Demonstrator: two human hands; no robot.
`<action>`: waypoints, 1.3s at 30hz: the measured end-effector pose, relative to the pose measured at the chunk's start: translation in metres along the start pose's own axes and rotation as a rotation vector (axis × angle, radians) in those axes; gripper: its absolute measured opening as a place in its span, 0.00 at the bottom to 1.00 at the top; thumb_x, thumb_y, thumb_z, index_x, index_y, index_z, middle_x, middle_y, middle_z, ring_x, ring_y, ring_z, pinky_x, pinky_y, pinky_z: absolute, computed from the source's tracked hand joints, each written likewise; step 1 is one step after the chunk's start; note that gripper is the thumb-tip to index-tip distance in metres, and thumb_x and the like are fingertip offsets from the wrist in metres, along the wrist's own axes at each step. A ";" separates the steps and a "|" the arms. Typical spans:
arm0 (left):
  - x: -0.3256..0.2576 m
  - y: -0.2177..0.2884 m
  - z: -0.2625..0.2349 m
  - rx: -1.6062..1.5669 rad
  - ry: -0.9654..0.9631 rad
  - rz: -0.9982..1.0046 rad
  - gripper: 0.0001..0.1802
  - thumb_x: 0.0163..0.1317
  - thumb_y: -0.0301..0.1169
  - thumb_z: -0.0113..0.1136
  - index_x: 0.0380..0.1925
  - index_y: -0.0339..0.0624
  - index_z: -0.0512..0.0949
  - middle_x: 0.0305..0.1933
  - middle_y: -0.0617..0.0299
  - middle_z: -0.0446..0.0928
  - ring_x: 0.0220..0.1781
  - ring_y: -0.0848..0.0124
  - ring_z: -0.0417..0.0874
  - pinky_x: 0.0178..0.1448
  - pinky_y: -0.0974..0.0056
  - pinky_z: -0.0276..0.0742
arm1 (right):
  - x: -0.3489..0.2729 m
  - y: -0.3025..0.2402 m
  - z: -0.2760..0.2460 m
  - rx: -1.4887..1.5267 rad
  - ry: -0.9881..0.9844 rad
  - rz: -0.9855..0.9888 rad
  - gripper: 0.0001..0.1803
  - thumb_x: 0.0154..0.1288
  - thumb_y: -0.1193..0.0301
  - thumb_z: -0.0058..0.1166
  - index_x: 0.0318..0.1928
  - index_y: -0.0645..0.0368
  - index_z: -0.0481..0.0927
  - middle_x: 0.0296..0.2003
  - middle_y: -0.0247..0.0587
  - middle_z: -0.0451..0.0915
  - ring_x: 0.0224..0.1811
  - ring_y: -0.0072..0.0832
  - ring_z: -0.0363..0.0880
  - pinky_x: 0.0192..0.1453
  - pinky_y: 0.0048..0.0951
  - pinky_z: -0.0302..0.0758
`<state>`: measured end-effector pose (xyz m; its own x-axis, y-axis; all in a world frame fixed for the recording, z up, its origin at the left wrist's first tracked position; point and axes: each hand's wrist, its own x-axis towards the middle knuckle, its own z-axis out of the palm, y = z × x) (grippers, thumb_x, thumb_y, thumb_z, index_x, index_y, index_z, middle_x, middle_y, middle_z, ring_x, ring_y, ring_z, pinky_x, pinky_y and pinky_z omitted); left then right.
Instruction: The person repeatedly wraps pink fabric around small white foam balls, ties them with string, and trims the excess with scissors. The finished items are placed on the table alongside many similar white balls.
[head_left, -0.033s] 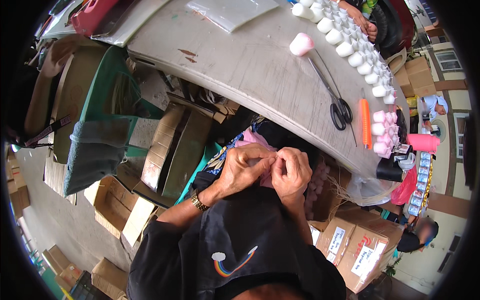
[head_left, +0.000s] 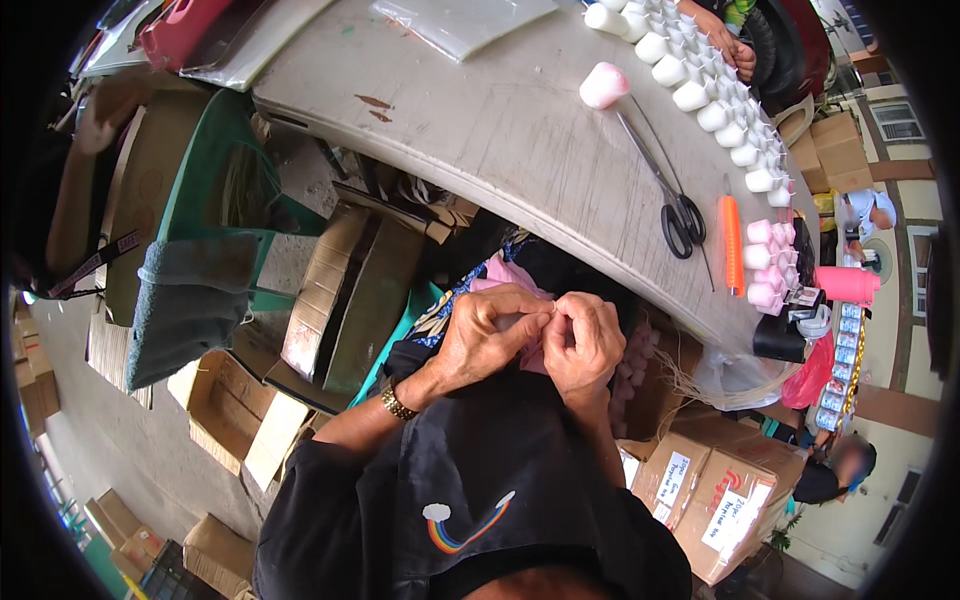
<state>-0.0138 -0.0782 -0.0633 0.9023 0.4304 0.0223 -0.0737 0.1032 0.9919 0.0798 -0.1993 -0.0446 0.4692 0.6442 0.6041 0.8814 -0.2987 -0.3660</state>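
Note:
Over my lap, my left hand (head_left: 497,335) and my right hand (head_left: 583,345) meet fingertip to fingertip. Each is closed in a pinch; whatever sits between the fingertips is too small to make out. Behind them lies pink cloth (head_left: 505,272), partly covered by my hands. On the table (head_left: 480,130), beyond my right hand, are scissors (head_left: 683,222) with black handles, an orange-handled cutter (head_left: 732,245) and a thin rod. A pink-and-white rounded piece (head_left: 604,86) stands near the scissors' tips.
Rows of white cup-shaped pieces (head_left: 690,97) line the table's far right side, with pink ones (head_left: 765,285) nearer. Pale strands (head_left: 690,385) hang by the right edge. Cardboard boxes (head_left: 640,480) stand at lower right. A green chair (head_left: 200,165) with a grey towel (head_left: 185,300) is left.

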 end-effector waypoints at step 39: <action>0.002 0.012 -0.001 0.079 -0.081 -0.148 0.08 0.67 0.30 0.60 0.37 0.37 0.83 0.23 0.62 0.81 0.23 0.78 0.80 0.27 0.71 0.75 | -0.001 0.000 -0.016 0.437 -0.050 0.365 0.11 0.52 0.87 0.55 0.37 0.65 0.75 0.32 0.43 0.79 0.32 0.31 0.80 0.39 0.27 0.77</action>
<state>-0.0138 -0.0752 -0.0515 0.9325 0.3415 -0.1175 0.0927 0.0881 0.9918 0.0802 -0.2109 -0.0340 0.7262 0.5896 0.3536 0.5533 -0.1960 -0.8096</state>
